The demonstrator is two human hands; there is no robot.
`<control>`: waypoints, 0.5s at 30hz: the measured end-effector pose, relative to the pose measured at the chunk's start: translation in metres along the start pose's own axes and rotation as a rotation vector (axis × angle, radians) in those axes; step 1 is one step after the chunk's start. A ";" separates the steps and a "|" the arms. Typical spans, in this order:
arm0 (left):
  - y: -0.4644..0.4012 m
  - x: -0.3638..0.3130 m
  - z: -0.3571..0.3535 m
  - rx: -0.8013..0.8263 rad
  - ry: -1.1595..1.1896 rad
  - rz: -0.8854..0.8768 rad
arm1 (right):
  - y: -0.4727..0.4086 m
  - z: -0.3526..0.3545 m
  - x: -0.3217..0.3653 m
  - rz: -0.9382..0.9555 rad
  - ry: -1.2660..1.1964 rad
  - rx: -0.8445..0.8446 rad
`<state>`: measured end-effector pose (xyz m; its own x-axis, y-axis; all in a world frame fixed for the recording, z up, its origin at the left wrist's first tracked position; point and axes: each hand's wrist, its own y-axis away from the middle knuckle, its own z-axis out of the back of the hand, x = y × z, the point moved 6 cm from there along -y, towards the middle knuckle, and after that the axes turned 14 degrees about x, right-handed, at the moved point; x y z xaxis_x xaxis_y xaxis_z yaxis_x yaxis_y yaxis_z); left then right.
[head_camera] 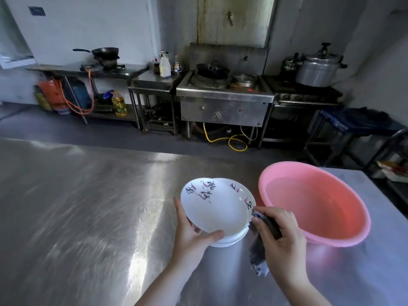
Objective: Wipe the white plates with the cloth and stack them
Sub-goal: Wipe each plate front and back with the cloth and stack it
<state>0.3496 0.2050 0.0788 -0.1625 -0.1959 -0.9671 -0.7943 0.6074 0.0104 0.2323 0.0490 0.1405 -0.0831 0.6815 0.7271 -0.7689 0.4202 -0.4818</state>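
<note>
Left hand: the left hand (191,234) holds the top plate (213,206) by its near rim, thumb lying over the edge and fingers underneath; the grip is closed on that plate, which is tilted up off the others
Right hand: the right hand (277,231) clutches a dark grey cloth (259,246); the grip is closed round the cloth, its upper end pressed at the right edge of the plates and its loose end hanging down toward the surface
Plates: a stack of white plates (231,238) sits on the steel surface (88,206) just left of the basin; the plate next down (242,193) shows black brush lettering and pink marks, as does the lifted one
Basin: a pink basin (315,202) stands just beside the stack on the right; water lies inside it
Surface: a faint round wet ring (150,210) shows left of the plates
Back of room: a steel stove (225,100) with a wok (212,69) on it; a large metal pot (318,69) to the right; bottles (165,65) and a black pan (104,53) to the left; a yellow oil jug (119,103) low down
</note>
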 end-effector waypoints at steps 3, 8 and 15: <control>-0.002 0.002 0.001 0.027 -0.015 0.031 | 0.000 -0.004 -0.001 -0.019 -0.014 0.008; -0.005 0.009 0.005 0.021 -0.105 0.021 | 0.000 -0.003 -0.002 -0.035 -0.025 0.007; -0.017 0.019 0.001 0.014 -0.191 0.024 | 0.004 -0.001 -0.008 -0.057 -0.008 0.005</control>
<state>0.3604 0.1917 0.0600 -0.0662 -0.0326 -0.9973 -0.7829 0.6213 0.0317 0.2300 0.0456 0.1324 -0.0443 0.6515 0.7573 -0.7760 0.4550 -0.4368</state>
